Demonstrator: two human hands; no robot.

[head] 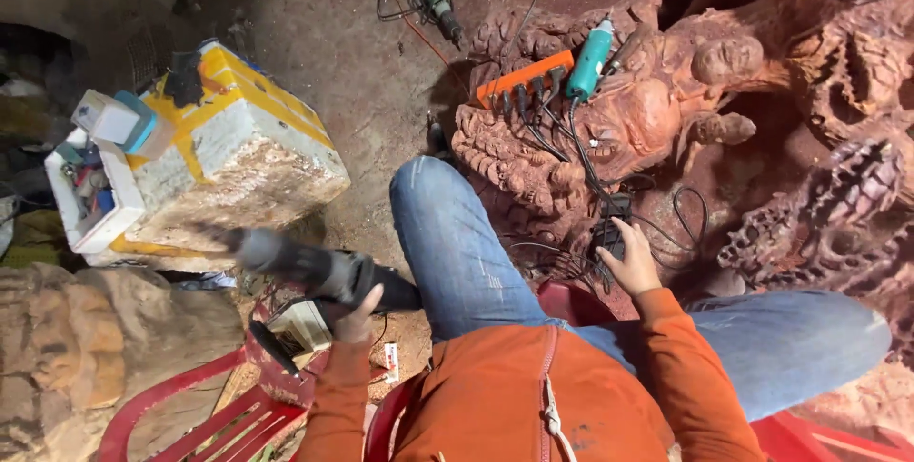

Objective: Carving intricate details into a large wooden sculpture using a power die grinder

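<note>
Here the left hand is wrapped tight around a dark power grinder, held out over a red plastic chair near a white and yellow foam box. The right hand, fingers loosely spread, rests on a black plug block among cables on the reddish wood carving, below an orange power strip.
</note>
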